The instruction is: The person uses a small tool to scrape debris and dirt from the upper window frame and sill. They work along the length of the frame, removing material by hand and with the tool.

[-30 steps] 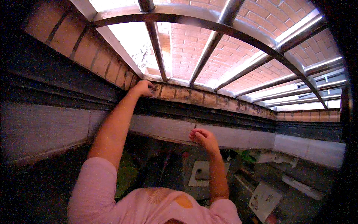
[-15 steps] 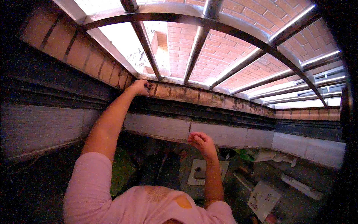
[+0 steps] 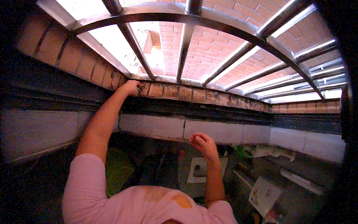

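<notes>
My left hand (image 3: 130,87) reaches up to the corner of the brick-tiled ledge (image 3: 171,92), below the metal window bars (image 3: 183,52). Its fingers are closed around something dark and small at the ledge, too unclear to name. Lower down and to the right, my right hand (image 3: 204,143) hangs in front of the pale grey wall panel (image 3: 214,130), its fingers curled together. Whether anything is pinched in it cannot be made out.
Dark window-frame tracks (image 3: 194,110) run between ledge and panel. Below on the right are a white board with dark marks (image 3: 264,195), a long pale strip (image 3: 302,182) and a green thing (image 3: 242,151). A green rounded shape (image 3: 117,170) lies under my left arm.
The whole view has shifted slightly, so the bars and ledge sit further left. My left hand stays at the ledge corner, and my right hand keeps its curled pose.
</notes>
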### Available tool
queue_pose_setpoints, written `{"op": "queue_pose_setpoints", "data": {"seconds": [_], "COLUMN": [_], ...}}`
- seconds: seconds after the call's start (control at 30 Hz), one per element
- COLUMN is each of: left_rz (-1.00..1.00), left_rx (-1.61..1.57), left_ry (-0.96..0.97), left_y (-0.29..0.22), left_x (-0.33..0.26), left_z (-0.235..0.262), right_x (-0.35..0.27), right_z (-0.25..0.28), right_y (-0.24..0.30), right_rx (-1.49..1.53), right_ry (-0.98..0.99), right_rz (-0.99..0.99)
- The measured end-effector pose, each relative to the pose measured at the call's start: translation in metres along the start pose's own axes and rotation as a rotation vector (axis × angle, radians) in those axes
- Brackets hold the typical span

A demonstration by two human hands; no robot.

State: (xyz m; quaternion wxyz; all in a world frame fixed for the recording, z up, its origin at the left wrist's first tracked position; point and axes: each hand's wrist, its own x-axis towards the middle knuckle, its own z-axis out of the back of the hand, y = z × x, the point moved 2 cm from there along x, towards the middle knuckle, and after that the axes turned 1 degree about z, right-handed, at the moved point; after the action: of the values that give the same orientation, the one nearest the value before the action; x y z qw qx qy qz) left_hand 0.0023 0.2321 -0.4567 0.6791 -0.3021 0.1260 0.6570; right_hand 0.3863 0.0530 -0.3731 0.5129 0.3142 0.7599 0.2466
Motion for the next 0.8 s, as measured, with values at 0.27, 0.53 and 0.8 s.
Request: {"op": "queue_pose_setpoints", "data": {"seconds": [0.27,0.53,0.8], "left_rz": [0.034,0.338,0.170], "left_rx": [-0.093,-0.148,-0.114], "left_ry": [-0.353,-0.407,-0.395], "left_y": [-0.001,-0.023,-0.069], "left_x": [0.000,0.000,0.006], "left_z": [-0.022,-0.030,-0.024], "right_x": [0.008,0.005,-0.004], "right_z": [-0.008,-0.026,-0.024], "right_y": [-0.013,-0.012,-0.009], "right_rx": [-0.039,-0.001,0.059], "right_ry": [0.047,0.013,-0.052], "right_rz": [-0.007,-0.003,-0.050]}}
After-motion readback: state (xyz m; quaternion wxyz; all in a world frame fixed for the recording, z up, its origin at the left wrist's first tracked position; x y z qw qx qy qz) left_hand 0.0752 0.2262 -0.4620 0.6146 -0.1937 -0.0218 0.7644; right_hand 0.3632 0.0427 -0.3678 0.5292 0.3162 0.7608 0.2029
